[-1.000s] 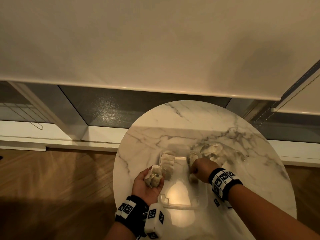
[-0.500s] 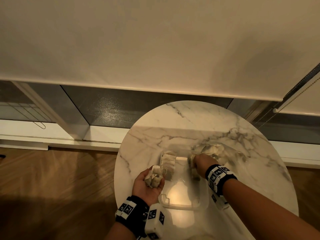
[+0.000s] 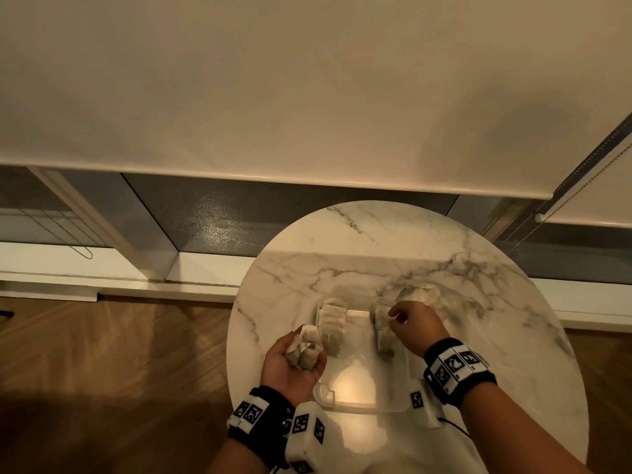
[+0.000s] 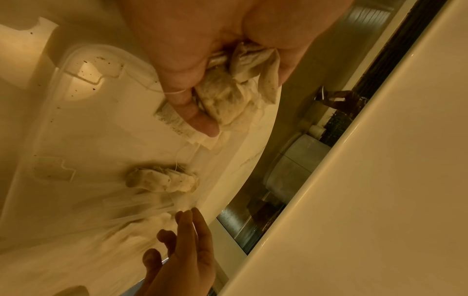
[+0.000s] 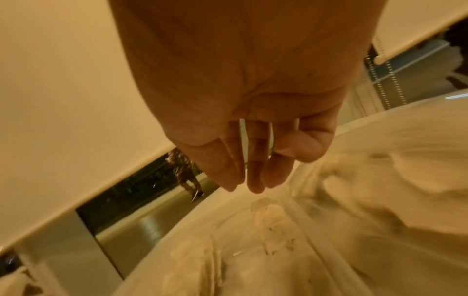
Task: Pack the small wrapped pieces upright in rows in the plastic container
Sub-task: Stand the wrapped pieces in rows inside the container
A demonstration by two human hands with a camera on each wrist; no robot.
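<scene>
Two hands: left hand [image 3: 290, 362] grips wrapped pieces [image 3: 305, 347]; right hand [image 3: 415, 328], fingers relaxed, over container [image 3: 359, 403].

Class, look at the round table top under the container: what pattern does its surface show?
White marble with grey veins on the table top; the head view shows it best.

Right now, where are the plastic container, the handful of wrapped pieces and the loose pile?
plastic container [image 3: 359, 403]: head view, near rim.
handful of wrapped pieces [image 3: 305, 350]: head view, middle of the bundle in the left hand.
loose pile [image 3: 419, 294]: head view, its top.
</scene>
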